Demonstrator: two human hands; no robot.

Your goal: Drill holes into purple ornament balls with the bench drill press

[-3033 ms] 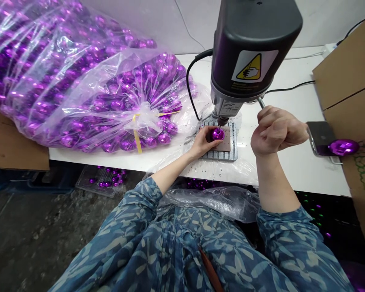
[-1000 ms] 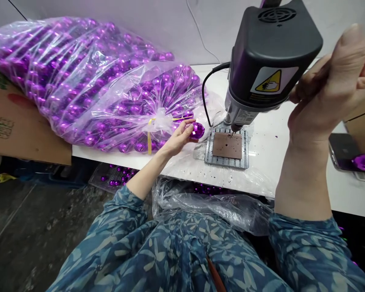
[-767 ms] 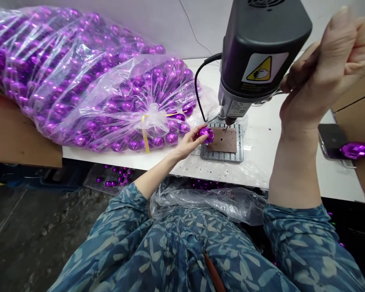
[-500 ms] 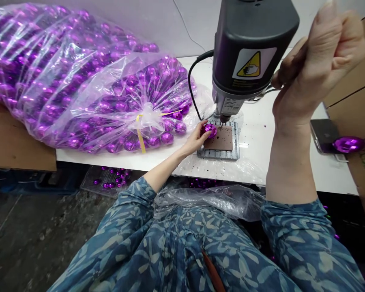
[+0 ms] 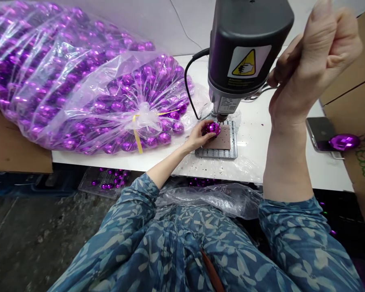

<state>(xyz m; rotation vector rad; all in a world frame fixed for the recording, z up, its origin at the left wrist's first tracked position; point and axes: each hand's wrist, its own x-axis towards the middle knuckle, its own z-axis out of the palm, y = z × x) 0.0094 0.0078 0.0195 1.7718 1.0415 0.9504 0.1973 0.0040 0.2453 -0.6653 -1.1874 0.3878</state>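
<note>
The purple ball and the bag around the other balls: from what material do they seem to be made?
The purple ball in the left hand looks like plastic or glass with a shiny metallic coating, judging by its mirror-bright facets; the look leaves the base material open. The bag looks like thin clear plastic film, creased and see-through.

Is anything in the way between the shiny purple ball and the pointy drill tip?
No, nothing I can see. The left hand holds the purple faceted ball right beside the drill tip, with only open air between them.
</note>
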